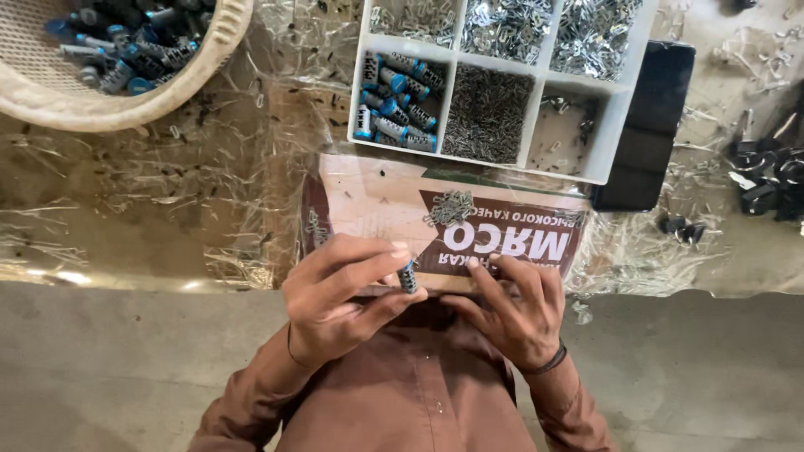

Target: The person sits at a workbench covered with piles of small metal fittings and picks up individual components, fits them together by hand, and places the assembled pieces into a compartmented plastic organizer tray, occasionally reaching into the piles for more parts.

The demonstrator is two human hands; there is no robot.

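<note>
While the head camera looks straight down, the left hand [339, 297] shows at lower centre, its fingers [368, 272] closed around a small grey cylinder with a blue end, the cell [408, 278], pinched between thumb and forefinger and standing nearly upright. Just beside it, the right hand [519, 310] has its fingers [502, 280] curled inward with the tips close to the cell; whether they grip anything small cannot be told. A dark band sits on that wrist, and both arms wear brown sleeves.

Both hands hover over the near edge of a cardboard sheet [368, 201] printed in brown and white. On it, a little above the hands, lies a small heap of metal clips [450, 208].

Beyond the sheet stands a white tray [621, 84] split into compartments. Its near-left compartment holds more cells [394, 100], the middle one is full of fine dark pins [487, 113], and the far row holds shiny metal pieces [507, 25].

At the upper left, a woven basket [213, 50] holds many cells too. Clear plastic film [151, 192] covers the table, strewn with metal scraps. Dark small parts [766, 180] lie at the right edge.
</note>
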